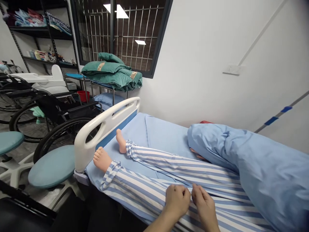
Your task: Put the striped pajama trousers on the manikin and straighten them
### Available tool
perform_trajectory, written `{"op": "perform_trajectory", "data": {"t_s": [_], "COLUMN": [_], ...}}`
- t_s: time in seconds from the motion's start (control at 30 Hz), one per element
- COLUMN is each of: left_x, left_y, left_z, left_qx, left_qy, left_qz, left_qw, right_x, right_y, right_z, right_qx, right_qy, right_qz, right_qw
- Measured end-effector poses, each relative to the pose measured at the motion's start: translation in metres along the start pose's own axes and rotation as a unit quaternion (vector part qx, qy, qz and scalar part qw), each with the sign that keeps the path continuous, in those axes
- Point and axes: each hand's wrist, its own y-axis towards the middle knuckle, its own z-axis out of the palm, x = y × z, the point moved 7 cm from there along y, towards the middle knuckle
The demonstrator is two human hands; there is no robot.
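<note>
- My left hand (177, 201) and right hand (204, 206) sit side by side, both curled narrow, with the fingertips close together and down on the cloth. I cannot tell from this feed whether they are pinching it or only resting on it.
- Directly under both hands are the blue-and-white striped pyjama trousers (145, 190), worn by a patient mannequin lying on its back. My hands are over the thigh area, with the trouser cuffs towards the foot of the bed.
- The mannequin's bare feet (102, 159) stick out of the cuffs, well away from my hands, and point up.
- A light blue quilt (265, 167) bunches over the upper body, hiding it entirely. Something like the mannequin's fingers (197, 154) pokes out beneath its edge, though it is hard to make out.
- The legs lie on a pale blue bed sheet (166, 138), ending at a white bed-end panel (106, 127) with a blue strip.
- Just past the bed stand a teal stool (51, 166) and a black wheelchair (60, 112).
- Further back, folded green bedding (111, 69) sits on a metal rack, above a blue pillow (107, 99) and a red bucket (83, 95).
- Along the far wall are loaded shelves (41, 35) and a barred window (120, 32) — the shelf contents are too small to read.
</note>
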Motion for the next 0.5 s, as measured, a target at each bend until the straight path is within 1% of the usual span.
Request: {"op": "perform_trajectory", "data": {"t_s": [0.07, 0.17, 0.23, 0.33, 0.5], "left_x": [-0.001, -0.002, -0.002, -0.002, -0.007], "left_y": [0.0, -0.001, -0.001, 0.0, 0.007], "left_z": [0.001, 0.003, 0.005, 0.007, 0.009], "left_qx": [-0.005, -0.002, 0.005, 0.001, -0.009], "left_qy": [0.015, 0.039, 0.049, 0.047, -0.006], "left_qz": [0.005, 0.005, 0.004, 0.01, 0.009], "left_qw": [1.0, 0.999, 0.999, 0.999, 1.0], "right_x": [0.003, -0.002, -0.005, -0.008, -0.013], "right_y": [-0.001, -0.005, -0.007, -0.009, -0.007], "right_z": [-0.011, -0.02, -0.021, -0.021, -0.024], "right_qx": [0.002, -0.001, 0.001, -0.004, -0.019], "right_qy": [-0.013, -0.028, -0.045, -0.054, -0.01], "right_qz": [-0.02, -0.029, -0.039, -0.051, -0.041], "right_qw": [1.0, 0.999, 0.998, 0.997, 0.999]}}
